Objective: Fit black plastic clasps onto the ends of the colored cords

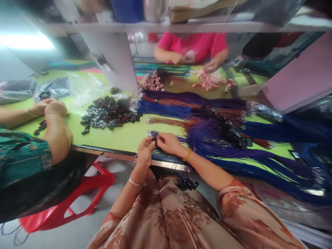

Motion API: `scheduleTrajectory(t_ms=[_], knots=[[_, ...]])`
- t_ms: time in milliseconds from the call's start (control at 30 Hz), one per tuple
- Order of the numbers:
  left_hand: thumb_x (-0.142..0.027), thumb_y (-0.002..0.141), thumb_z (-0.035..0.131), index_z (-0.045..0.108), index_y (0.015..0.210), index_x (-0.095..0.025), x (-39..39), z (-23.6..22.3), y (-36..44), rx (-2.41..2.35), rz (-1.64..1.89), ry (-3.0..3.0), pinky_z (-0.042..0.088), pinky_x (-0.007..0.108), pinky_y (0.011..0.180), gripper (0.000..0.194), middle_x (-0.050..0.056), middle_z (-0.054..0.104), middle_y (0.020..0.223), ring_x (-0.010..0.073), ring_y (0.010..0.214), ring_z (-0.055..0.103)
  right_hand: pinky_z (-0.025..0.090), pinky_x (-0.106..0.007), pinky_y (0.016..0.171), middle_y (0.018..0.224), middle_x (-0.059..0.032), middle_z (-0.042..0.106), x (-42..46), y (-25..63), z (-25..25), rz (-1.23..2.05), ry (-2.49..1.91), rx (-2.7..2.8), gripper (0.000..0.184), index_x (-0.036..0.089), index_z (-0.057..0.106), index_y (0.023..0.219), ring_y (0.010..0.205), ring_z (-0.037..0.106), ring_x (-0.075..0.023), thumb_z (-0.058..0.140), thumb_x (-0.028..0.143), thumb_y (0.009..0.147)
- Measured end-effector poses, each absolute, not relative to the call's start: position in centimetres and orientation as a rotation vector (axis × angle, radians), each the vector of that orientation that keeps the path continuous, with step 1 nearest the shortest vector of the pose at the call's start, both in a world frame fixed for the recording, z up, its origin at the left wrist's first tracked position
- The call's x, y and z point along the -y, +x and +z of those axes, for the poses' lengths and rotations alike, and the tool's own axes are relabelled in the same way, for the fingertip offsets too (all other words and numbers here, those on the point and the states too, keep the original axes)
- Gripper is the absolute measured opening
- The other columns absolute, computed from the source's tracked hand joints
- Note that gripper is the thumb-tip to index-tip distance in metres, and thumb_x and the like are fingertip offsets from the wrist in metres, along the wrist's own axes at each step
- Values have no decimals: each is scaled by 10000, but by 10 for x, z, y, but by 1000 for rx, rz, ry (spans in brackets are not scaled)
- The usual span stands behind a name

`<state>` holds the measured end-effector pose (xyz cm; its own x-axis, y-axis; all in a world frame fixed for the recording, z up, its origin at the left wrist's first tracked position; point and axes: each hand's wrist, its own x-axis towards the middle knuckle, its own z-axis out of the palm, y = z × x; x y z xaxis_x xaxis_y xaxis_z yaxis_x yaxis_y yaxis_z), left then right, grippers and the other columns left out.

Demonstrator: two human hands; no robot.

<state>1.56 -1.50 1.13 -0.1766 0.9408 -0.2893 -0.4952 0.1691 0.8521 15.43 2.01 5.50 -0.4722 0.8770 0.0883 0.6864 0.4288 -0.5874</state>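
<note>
My left hand (146,150) is closed at the table's front edge, pinching a small black connector housing (155,140) between thumb and fingers. Against it, my right hand (169,143) is pinched shut; what its fingertips grip is too small to make out. Just behind both hands lie blue wires (153,133) with silvery terminal ends. A bundle of brown wires (166,120) is a little farther back. Beneath my right forearm, several black connectors (188,184) hang on wires below the table edge.
Left of my hands is a heap of black connectors (109,112) on the green table (124,133). Blue and purple wires (207,138) spread rightward. A co-worker's hands (53,106) are at left, above a red stool (101,193). Another person (192,48) sits opposite, by pink connectors (210,79).
</note>
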Motion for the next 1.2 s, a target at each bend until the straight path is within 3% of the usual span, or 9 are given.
scheduleTrajectory(t_ms=[100, 200, 433, 600, 733, 800, 900, 1033, 1200], knots=[[-235, 607, 807, 641, 936, -178, 16, 13, 16, -1069, 1418, 558, 490, 242, 763, 373, 17, 684, 852, 108, 762, 633, 356, -232, 631, 822, -25, 656, -18, 158, 59, 718, -1238, 2296, 234, 174, 568, 982, 698, 562, -141, 584, 320, 800], [-282, 651, 794, 634, 1020, -186, 16, 13, 16, -1039, 1443, 574, 478, 272, 882, 413, 48, 676, 1003, 137, 921, 636, 397, -225, 641, 800, 3, 645, -26, 179, 69, 739, -1175, 2200, 268, 188, 529, 1041, 676, 571, -126, 569, 247, 782], [-339, 707, 761, 630, 1048, -181, 21, 5, 20, -1052, 1455, 627, 388, 370, 1061, 398, 80, 637, 1115, 183, 1097, 596, 424, -329, 697, 784, -53, 632, -65, 315, 84, -81, -1594, 1341, 248, 187, 542, 990, 689, 573, -186, 577, 267, 758], [-346, 746, 712, 631, 1048, -175, 18, 9, 7, -1132, 1432, 860, 439, 379, 994, 356, 99, 660, 1083, 201, 1040, 622, 368, -381, 678, 754, -129, 584, -69, 367, 52, -175, -2027, 1398, 129, 181, 565, 797, 743, 547, -246, 566, 304, 758], [-315, 825, 585, 633, 1057, -169, -12, 22, -61, -1664, 1469, 1330, 439, 392, 959, 278, 112, 656, 1090, 224, 1030, 601, 369, -389, 704, 875, -179, 603, -56, 360, 62, -259, -2059, 1438, 291, 151, 589, 927, 846, 550, -276, 623, 372, 742], [-233, 824, 541, 620, 1074, -167, -32, 25, -104, -2052, 1368, 1587, 379, 421, 1015, 270, 129, 613, 1189, 257, 1150, 527, 384, -383, 750, 970, -193, 609, -45, 343, 77, -331, -1901, 1461, 331, 142, 585, 1007, 905, 548, -271, 610, 377, 775], [-182, 809, 520, 610, 1073, -133, -55, 22, -150, -2354, 1004, 1823, 318, 458, 1048, 283, 172, 587, 1216, 300, 1201, 477, 421, -320, 735, 901, -110, 638, -25, 301, 92, -39, -1588, 1719, 217, 165, 601, 960, 777, 570, -194, 518, 341, 861], [-224, 818, 518, 619, 1010, -136, -59, 17, -158, -2456, 738, 1888, 414, 426, 892, 234, 175, 607, 1074, 306, 1011, 560, 415, -256, 709, 860, -52, 662, -8, 228, 84, 588, -1197, 2333, 182, 179, 641, 889, 772, 586, -155, 501, 295, 891], [-164, 841, 443, 608, 1089, -145, -44, 23, -135, -2400, 633, 1961, 429, 393, 793, 299, 169, 585, 1042, 289, 916, 578, 364, -257, 696, 926, -77, 650, -9, 170, 55, 591, -1240, 2659, 176, 171, 649, 956, 794, 576, -164, 527, 275, 882]])
